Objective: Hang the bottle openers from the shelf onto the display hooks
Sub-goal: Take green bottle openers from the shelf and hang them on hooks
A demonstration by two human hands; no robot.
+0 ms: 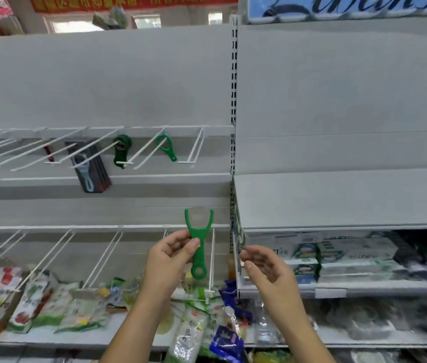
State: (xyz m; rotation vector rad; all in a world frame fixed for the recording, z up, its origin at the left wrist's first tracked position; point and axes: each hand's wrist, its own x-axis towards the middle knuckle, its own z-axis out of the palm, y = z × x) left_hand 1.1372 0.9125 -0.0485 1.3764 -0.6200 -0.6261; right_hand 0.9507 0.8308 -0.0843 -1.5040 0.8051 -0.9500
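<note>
Your left hand (170,254) pinches the green opener (198,231) by its shank, fork end up, in front of a white hook (212,258) in the lower row. Your right hand (267,268) is just beside it, fingers loosely curled, holding nothing. On the upper hooks (144,150) hang a dark opener (121,151) and a lighter opener (167,148). Below, packets (188,326) crowd the shelf (76,339) under a grey back panel (102,82). Boxes (338,252) at right are blurred, and a red item (48,153) is too small to name.
</note>
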